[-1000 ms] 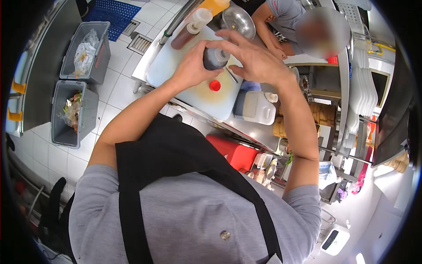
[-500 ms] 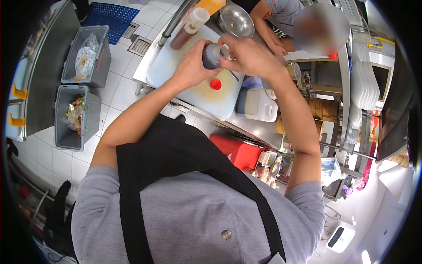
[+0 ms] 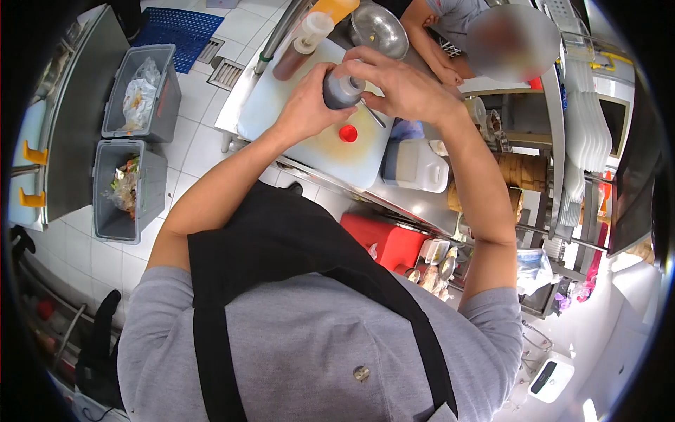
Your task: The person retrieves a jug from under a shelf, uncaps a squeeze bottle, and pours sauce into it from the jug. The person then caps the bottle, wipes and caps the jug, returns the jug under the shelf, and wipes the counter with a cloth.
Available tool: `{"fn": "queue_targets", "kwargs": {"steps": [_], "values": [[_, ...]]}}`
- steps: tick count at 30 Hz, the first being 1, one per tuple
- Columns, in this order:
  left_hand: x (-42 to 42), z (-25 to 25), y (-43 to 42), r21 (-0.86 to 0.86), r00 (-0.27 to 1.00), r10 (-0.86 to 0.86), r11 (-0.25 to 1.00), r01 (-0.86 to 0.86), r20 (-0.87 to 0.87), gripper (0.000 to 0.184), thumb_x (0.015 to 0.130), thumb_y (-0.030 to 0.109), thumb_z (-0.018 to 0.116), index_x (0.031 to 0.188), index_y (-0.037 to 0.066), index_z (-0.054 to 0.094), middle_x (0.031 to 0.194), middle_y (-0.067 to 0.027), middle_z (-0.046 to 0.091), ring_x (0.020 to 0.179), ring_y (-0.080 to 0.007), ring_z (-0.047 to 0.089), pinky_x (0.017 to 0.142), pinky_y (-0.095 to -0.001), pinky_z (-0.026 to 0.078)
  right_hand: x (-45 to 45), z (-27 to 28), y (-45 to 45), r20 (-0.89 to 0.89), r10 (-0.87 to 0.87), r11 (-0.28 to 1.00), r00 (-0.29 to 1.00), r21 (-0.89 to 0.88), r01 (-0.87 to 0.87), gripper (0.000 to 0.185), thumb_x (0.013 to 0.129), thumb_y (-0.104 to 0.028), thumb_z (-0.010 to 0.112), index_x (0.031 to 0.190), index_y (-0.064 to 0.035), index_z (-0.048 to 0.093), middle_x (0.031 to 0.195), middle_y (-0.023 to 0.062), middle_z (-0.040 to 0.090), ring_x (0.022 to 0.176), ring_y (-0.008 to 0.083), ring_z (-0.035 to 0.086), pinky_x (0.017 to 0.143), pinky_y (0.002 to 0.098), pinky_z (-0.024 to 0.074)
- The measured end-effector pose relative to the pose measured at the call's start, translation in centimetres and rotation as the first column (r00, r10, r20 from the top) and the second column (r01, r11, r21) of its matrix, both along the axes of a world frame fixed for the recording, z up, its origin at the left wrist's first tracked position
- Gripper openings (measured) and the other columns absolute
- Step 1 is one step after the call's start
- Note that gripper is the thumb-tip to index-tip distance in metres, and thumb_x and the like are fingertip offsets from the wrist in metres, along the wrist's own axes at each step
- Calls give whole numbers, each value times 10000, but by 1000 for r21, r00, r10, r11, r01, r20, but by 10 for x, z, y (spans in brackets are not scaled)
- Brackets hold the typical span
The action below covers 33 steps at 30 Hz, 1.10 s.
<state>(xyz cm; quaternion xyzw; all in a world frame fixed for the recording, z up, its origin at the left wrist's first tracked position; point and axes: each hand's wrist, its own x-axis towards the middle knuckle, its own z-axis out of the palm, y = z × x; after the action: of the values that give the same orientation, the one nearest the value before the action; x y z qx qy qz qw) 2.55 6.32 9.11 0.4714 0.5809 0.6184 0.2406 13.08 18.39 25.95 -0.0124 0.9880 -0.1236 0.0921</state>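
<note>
Spreading since a moment ago, the right hand (image 3: 406, 91) is arching released fingers around the top of the bottle (image 3: 339, 93); the left hand (image 3: 307, 105) is grasping it above the cutting board (image 3: 273, 116), a red cap (image 3: 348, 133) lying toward the near edge.

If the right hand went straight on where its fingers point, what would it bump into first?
Most likely the dark bottle in the left hand; the right hand is at its top, though whether they touch is unclear.
</note>
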Motion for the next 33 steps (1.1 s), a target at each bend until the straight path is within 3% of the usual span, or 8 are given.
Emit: {"fn": "queue_targets", "kwargs": {"steps": [8,13,16,20,22,25,29,33], "values": [[-1,-2,3,-21,1000,-16,1000,16,-18,764,718,263,895,1309,19,477,1212,-216,620,1148,-387,617,973,-454,499,-1,1,-3,61,-122,990,991,-59,125,425,803,-31,700,1198,-114,565,1122,125,598,862,329,669,729,438,526],[-1,2,1,-30,999,-10,1000,9,-40,773,716,280,899,1303,14,472,1205,-218,622,1134,-388,623,966,-452,503,-2,-5,-3,167,-302,952,939,109,287,447,885,-314,751,1240,-108,574,847,153,702,717,304,699,613,412,516],[0,2,1,-25,999,5,1000,-6,-40,777,712,286,902,1298,10,474,1208,-218,621,1132,-385,626,965,-450,505,-8,-5,-8,126,-386,882,914,342,326,590,874,-476,760,1307,-117,580,920,150,728,729,316,706,651,436,531],[-1,1,1,-21,999,6,1000,-7,-40,788,706,292,909,1297,5,475,1223,-215,619,1140,-374,628,970,-445,507,-3,3,-11,-21,-338,908,941,253,332,744,818,-458,804,1435,-155,519,1095,135,713,908,335,709,781,443,549],[-1,-1,3,-3,999,5,1000,-5,-49,791,708,293,910,1301,5,472,1225,-212,619,1142,-371,628,971,-442,508,0,1,-5,-62,-81,983,995,160,90,823,811,-304,823,1527,-203,430,1360,103,603,1135,345,643,944,453,524],[1,-3,6,35,999,9,999,-8,-42,790,714,293,911,1303,9,468,1225,-206,620,1143,-369,627,969,-438,509,1,0,-4,-98,12,984,995,176,5,824,789,-195,818,1519,-270,443,1465,52,508,1205,318,610,1005,438,504],[2,1,3,57,1000,21,998,-20,-20,775,723,289,908,1297,13,466,1215,-204,623,1141,-368,627,962,-433,510,3,-2,-5,-139,57,985,989,167,-33,734,842,-139,769,1497,-275,467,1406,47,537,1133,323,636,963,452,524],[0,4,1,-35,1000,1,999,-2,-7,762,719,284,907,1285,12,475,1211,-208,624,1130,-367,631,954,-434,511,4,-6,0,31,-63,995,998,75,60,541,883,-97,726,1383,-198,547,1267,76,592,1043,340,659,866,469,546]]}}
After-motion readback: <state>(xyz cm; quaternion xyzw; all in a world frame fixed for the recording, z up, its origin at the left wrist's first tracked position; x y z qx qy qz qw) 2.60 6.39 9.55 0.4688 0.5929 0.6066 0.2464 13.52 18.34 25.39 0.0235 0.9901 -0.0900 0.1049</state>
